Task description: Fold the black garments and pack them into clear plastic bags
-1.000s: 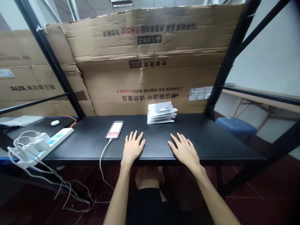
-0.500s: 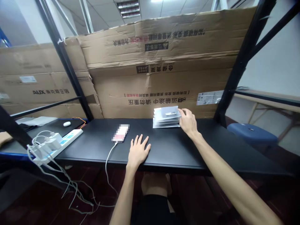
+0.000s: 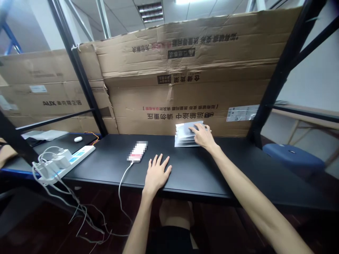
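Observation:
My left hand [image 3: 156, 172] lies flat on the black table [image 3: 106, 162] near its front edge, fingers spread, holding nothing. My right hand [image 3: 202, 137] is stretched to the back of the table and rests on top of a small stack of clear plastic packets [image 3: 183, 135], fingers lying over the top packet. Whether the fingers grip a packet cannot be made out. A phone [image 3: 138, 151] with a white cable lies left of the stack.
A big cardboard sheet [image 3: 185, 70] stands behind the table between black frame posts [image 3: 82, 77]. A white power strip [image 3: 66, 160] with chargers and loose cables sits at the left. A blue stool [image 3: 291, 155] stands at the right. Another person's hand [image 3: 5, 153] shows at the far left.
My right hand left the table front, reached the packet stack's right side, and now lies on top of it. The left hand stayed put. The view tilted up a little.

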The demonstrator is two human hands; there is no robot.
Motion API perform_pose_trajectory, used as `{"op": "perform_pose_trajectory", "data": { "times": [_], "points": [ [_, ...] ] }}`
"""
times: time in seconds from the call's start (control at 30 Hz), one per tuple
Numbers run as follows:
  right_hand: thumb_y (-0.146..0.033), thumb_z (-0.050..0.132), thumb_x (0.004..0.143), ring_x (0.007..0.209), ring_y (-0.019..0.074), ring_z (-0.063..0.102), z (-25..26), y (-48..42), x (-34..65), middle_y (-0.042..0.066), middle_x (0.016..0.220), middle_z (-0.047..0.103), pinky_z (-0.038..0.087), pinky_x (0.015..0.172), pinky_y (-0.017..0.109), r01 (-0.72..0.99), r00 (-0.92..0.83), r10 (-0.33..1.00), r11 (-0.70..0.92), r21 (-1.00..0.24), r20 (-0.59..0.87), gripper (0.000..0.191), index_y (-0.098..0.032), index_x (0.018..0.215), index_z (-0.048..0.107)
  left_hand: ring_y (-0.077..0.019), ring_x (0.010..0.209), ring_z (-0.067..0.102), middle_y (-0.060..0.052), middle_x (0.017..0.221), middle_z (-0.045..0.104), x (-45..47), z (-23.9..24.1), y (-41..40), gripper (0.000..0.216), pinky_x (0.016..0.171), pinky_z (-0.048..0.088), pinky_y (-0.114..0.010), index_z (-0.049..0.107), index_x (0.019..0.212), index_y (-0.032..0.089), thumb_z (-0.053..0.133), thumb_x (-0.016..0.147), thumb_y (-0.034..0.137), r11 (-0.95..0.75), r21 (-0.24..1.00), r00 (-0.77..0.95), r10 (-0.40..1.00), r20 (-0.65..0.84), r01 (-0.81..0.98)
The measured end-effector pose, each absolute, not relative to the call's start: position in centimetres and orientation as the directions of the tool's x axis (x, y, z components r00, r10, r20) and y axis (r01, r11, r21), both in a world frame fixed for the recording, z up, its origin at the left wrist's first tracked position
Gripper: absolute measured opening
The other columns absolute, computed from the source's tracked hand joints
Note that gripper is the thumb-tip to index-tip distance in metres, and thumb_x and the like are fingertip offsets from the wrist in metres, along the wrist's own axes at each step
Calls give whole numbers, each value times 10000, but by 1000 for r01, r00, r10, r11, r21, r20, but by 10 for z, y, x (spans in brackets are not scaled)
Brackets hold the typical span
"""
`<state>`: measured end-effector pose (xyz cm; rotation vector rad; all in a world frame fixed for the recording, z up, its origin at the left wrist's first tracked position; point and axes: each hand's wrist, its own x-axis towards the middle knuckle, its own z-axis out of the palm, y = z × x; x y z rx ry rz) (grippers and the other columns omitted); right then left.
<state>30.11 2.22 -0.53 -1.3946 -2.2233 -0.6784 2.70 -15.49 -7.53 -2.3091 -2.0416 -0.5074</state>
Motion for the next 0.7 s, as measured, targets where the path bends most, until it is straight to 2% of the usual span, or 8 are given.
{"op": "perform_pose_trajectory", "data": {
  "times": [0.13,0.33,0.53,0.63,0.7],
  "points": [
    [-38,442,902,1404,288,482,-8,30,299,164,1499,618,289,1185,459,930,-346,684,338,140,642,591,-180,1434,656,-322,1636,311,-67,1740,387,27,-74,-156,557,1328,261,-592,485,1631,327,396,1113,509,-149,202,95,963,251,968],
    [-102,370,1024,1291,293,565,-7,30,302,118,1426,696,398,1029,417,943,-291,677,321,85,675,524,-221,1412,702,-327,1638,307,-71,1741,383,27,-74,-156,558,1330,260,-596,484,1633,322,398,1112,502,-151,208,96,963,254,966],
    [-79,392,1037,1307,284,567,4,-12,300,100,1419,703,391,1014,400,928,-291,580,364,78,761,542,-251,1461,683,-330,1641,296,-78,1745,374,26,-73,-156,567,1334,244,-593,482,1635,318,386,1111,511,-148,221,94,967,237,964],
    [-107,403,1051,1309,279,568,-3,-44,297,95,1412,699,402,1026,386,912,-332,575,400,98,747,541,-276,1498,655,-331,1646,281,-78,1748,369,26,-74,-155,570,1336,230,-590,480,1635,311,376,1110,510,-153,231,99,968,229,961],
    [-149,397,1068,1293,277,576,-12,-64,296,94,1385,703,417,1044,387,899,-369,599,425,109,711,521,-286,1498,657,-333,1648,276,-80,1749,367,26,-74,-155,598,1337,222,-590,419,1666,293,380,1105,498,-158,252,98,967,236,955]
  ]
}}
